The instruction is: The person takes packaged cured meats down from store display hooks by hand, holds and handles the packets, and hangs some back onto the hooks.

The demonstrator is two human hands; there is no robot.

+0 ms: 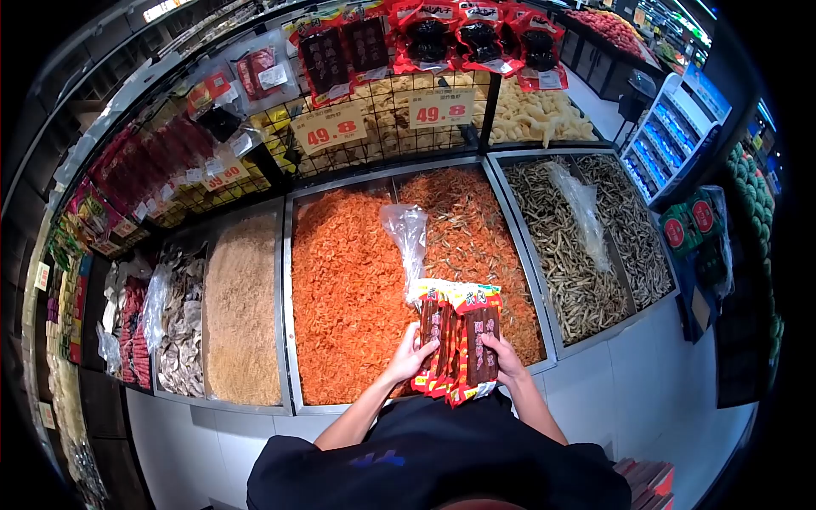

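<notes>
My left hand [410, 354] grips a stack of red-and-white snack packets [433, 319], its thumb resting on the front. Dark brown contents show through their clear windows. Closed round the edge of another dark brown snack packet [479, 327] on the other side is my right hand [508, 360], thumb on top. The two groups touch and overlap in front of my body, above the near edge of the dried shrimp bin [340, 289]. How many packets there are, and my fingers behind them, I cannot make out.
Similar packets [365, 47] hang on the wire rack behind the bins, above price signs [329, 127]. A clear plastic bag [405, 229] lies on the shrimp. Dried small fish [569, 246] fill bins at right, near a blue-and-white display stand [676, 127]. Stacked red packages [646, 483] are at lower right.
</notes>
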